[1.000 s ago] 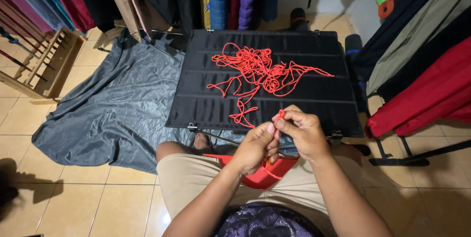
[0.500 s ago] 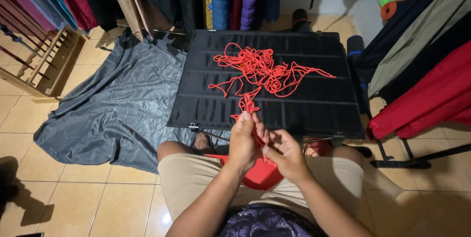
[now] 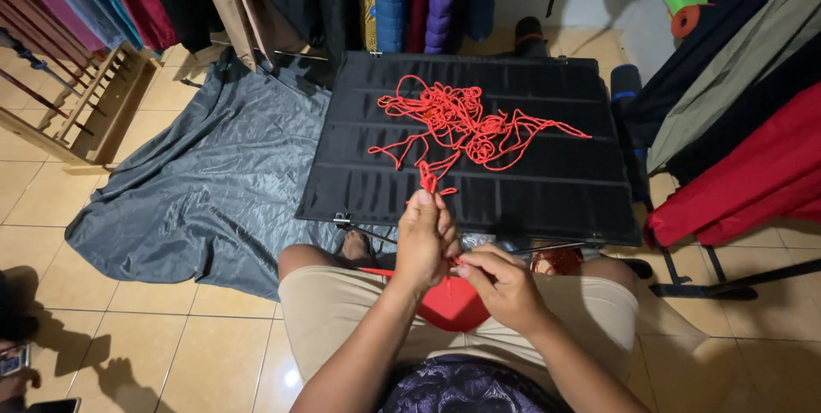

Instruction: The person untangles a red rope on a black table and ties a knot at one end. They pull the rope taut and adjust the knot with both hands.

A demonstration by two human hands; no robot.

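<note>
- left hand (image 3: 425,238) raised upright at the near edge of the black folding table (image 3: 556,186), fingers closed on the red cord (image 3: 457,126), a short knotted end poking up just above the fingertips.
- right hand (image 3: 503,283) lower, over the lap, thumb and forefinger pinched on the same cord, touching the left hand's heel.
- rest of the cord lying as a loose tangled heap on the middle of the table top, one strand trailing toward the right edge, another running down to the raised hand.
- red pouch (image 3: 453,303) resting on the lap between the thighs, partly hidden under both hands; contents impossible to tell.
- grey sheet (image 3: 197,191) spread on the tiled floor to the left of the table.
- wooden rack (image 3: 98,105) at far left, hung clothes behind.
</note>
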